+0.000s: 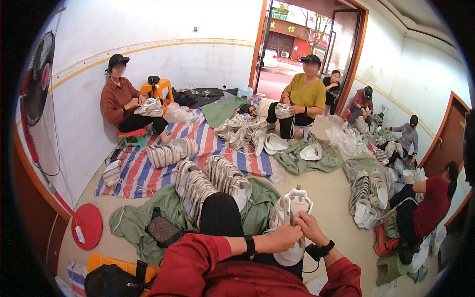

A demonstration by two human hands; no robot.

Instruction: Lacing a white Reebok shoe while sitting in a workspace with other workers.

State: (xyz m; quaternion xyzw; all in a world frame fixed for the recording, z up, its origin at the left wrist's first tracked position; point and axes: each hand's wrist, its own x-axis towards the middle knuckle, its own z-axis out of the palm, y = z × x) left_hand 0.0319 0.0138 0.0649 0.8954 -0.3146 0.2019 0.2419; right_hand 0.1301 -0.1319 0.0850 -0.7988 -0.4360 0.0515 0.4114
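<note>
A white and beige shoe upper [298,202] lies over my lap, its pale rounded end [289,256] showing below my hands. My left hand [284,237] is closed at the middle of the upper, fingertips pinched together. Close against it, my right hand [312,228] is also closed on the upper, with bent fingers. Any lace or small part between the fingertips is too small to make out. Just left of my knee, two rows of nested shoe uppers [195,193] stand on a green cloth [267,198].
A small brown bag [166,228] lies on the green cloth. A striped sheet [133,178] bears more uppers [173,152]. Several people sit around the room among piles of uppers [240,132]. A fan with a red base [89,226] stands at the left.
</note>
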